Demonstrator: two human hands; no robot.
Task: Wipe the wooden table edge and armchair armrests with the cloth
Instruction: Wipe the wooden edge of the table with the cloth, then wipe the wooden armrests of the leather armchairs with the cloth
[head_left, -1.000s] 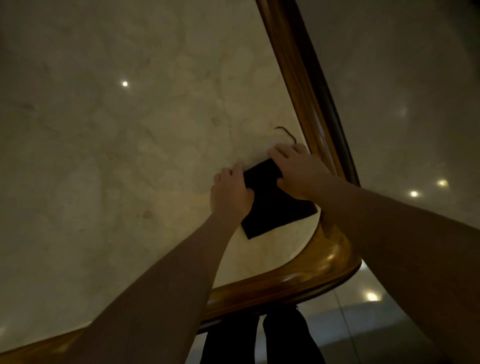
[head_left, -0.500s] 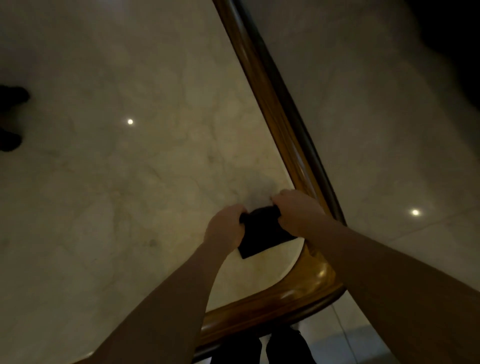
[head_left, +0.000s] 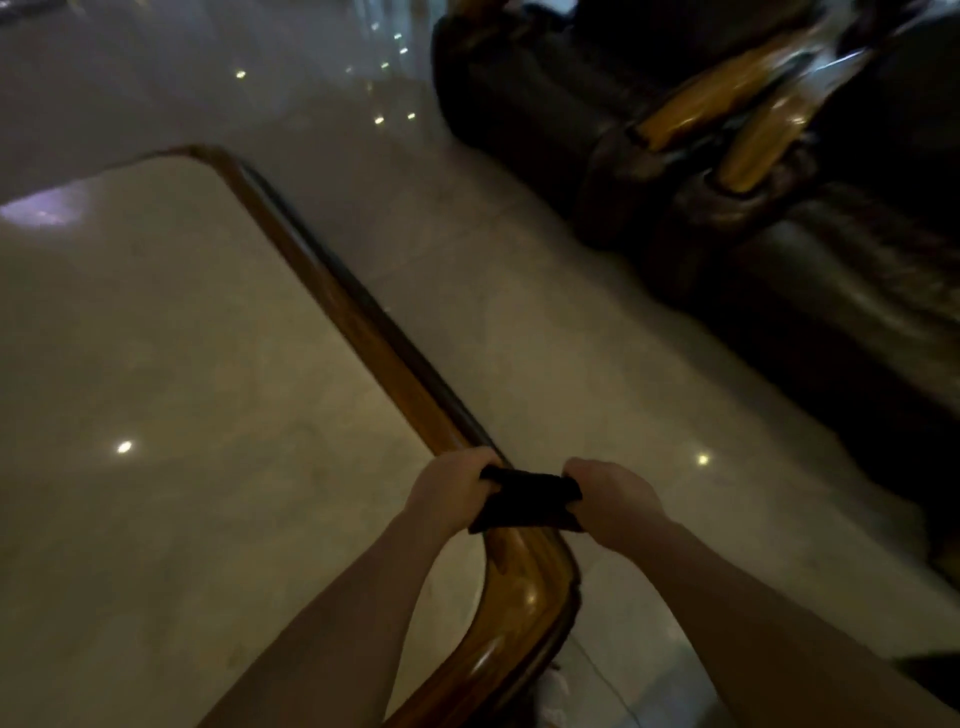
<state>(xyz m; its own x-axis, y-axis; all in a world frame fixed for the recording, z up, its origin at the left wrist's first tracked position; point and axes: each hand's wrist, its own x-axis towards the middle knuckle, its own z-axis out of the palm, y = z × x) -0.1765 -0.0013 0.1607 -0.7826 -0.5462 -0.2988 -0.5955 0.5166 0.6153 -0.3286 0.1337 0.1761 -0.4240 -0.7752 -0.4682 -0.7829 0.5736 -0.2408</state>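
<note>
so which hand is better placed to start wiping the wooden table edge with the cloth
Probably the left hand: it grips the black cloth right over the wooden table edge, while the right hand sits past it, over the floor.

Open floor (head_left: 519, 312) between table edge (head_left: 363, 312) and armchair (head_left: 727, 208).

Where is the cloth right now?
In the head view, lower centre: the cloth is stretched between the left hand and right hand, over the wooden table edge near its corner.

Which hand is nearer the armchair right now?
Right. The right hand grips the cloth out past the wooden table edge, over the floor on the armchair side. The left hand grips the other end over the table edge, farther away.
</note>
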